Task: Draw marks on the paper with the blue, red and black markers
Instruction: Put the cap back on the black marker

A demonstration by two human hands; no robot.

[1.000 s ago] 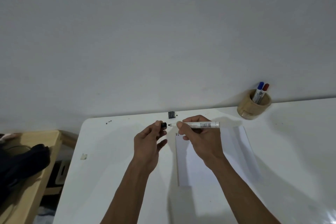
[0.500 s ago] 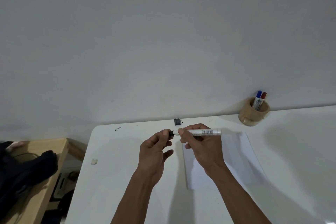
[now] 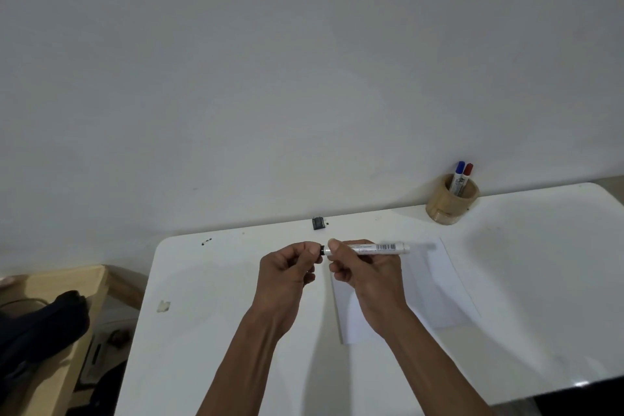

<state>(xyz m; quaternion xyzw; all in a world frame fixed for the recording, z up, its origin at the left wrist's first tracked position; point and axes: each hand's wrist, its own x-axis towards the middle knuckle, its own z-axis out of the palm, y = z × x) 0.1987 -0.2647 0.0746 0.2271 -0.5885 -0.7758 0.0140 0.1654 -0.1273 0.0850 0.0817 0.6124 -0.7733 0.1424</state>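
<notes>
My right hand (image 3: 366, 272) grips the white barrel of the black marker (image 3: 381, 248), held level above the paper's top left corner. My left hand (image 3: 287, 268) pinches the marker's black cap (image 3: 320, 250), which sits pressed onto the marker's left end. The white sheet of paper (image 3: 439, 284) lies on the table under and to the right of my right hand; I cannot make out marks on it. The blue marker (image 3: 458, 173) and the red marker (image 3: 466, 176) stand capped in a wooden cup (image 3: 450, 203) at the back right.
The white table (image 3: 209, 331) ends at a wall behind. A small black object (image 3: 317, 223) lies at the back edge. A wooden stand (image 3: 64, 341) with dark cloth (image 3: 37, 328) is left of the table. A scrap of tape (image 3: 163, 306) sticks near the left edge.
My left hand brought the black cap rightwards from a gap beside the bare tip onto the marker's end. The camera view shifted, so the whole scene sits lower and further right.
</notes>
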